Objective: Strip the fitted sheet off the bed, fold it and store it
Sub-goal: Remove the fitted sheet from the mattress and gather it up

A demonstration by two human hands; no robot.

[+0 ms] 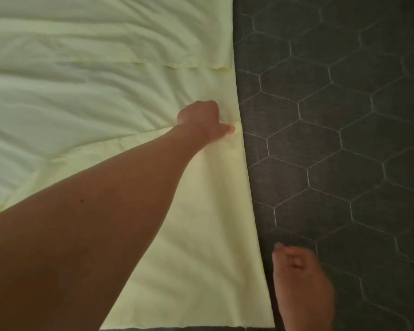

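The pale yellow fitted sheet (86, 99) lies spread in folded layers on a dark grey mattress (344, 115) quilted in hexagons. Its straight right edge runs from top to bottom through the middle of the view. My left arm reaches in from the lower left. My left hand (204, 120) is clenched on a fold of the sheet at that right edge, and creases fan out leftward from the grip. My right hand (296, 266) is blurred at the lower right, over the bare mattress just beside the sheet. Its fingers are loosely curled and hold nothing.
An upper layer of the sheet ends in a hemmed edge (191, 66) across the top of the view. Bare mattress fills the right half. A dark strip of mattress (189, 328) shows below the sheet's near edge.
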